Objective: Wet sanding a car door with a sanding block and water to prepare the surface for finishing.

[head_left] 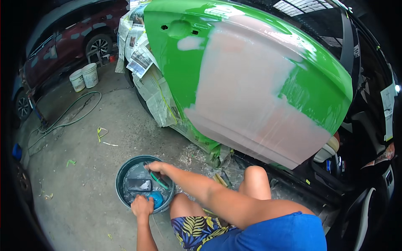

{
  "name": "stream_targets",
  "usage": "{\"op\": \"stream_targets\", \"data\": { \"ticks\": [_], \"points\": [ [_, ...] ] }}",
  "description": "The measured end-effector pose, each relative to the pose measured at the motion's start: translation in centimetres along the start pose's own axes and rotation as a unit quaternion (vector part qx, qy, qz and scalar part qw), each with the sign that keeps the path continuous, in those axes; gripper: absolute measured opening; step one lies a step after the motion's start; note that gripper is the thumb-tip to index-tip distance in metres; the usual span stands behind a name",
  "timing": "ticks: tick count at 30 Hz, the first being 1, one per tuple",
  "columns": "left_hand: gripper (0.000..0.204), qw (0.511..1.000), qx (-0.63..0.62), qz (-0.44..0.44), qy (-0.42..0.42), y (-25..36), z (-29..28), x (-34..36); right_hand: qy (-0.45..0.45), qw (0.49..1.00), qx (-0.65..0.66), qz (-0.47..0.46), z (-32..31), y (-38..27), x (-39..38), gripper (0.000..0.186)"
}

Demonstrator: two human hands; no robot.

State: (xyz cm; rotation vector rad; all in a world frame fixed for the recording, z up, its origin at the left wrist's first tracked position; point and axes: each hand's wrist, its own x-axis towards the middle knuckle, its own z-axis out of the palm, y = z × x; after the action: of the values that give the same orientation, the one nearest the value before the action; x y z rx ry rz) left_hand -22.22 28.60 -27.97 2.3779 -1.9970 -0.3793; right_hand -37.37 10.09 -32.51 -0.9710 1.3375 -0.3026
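Note:
A round dark bucket (121, 182) of grey water stands on the floor below me, holding a dark rectangular block (139, 185). My right hand (157, 168) reaches over its far side, closed on a green-and-dark hand tool (158, 180) dipped inside. My left hand (142, 205) is at the near rim, fingers curled on a blue object (155, 199), perhaps a sponge or cloth. Beside the bucket stands a green car door (176, 54) with a large pale pinkish-grey patch (247, 83).
Masking newspaper (138, 56) and plastic hang along the door's left. A maroon car (69, 29), two white buckets (89, 75) and a looped hose (75, 117) are at back left. The open car interior (360, 175) is at right. My bare knees flank small items on the floor.

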Motion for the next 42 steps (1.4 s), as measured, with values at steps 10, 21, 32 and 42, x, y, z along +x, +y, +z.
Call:
{"op": "stream_targets", "data": {
  "ticks": [10, 21, 32, 42],
  "points": [
    [0.032, 0.996, -0.054, -0.002, 0.067, 1.3, 0.4, 0.1, 0.095, 0.904, -0.403, -0.107, -0.9, 1.1, 1.9, 0.064],
    [0.031, 0.994, -0.071, -0.030, 0.083, 0.0, 0.5, -0.3, -0.042, 0.976, 0.012, -0.215, -3.6, -2.4, -5.0, 0.049],
    [0.037, 0.994, -0.047, 0.018, 0.095, 0.6, 1.3, 0.4, 0.048, 0.901, -0.360, -0.236, -4.7, -4.8, -11.8, 0.071],
    [0.031, 0.990, -0.068, 0.029, 0.122, -0.3, 2.0, -0.2, 0.317, 0.804, -0.315, -0.392, -23.1, -5.2, -38.1, 0.061]
  ]
}}
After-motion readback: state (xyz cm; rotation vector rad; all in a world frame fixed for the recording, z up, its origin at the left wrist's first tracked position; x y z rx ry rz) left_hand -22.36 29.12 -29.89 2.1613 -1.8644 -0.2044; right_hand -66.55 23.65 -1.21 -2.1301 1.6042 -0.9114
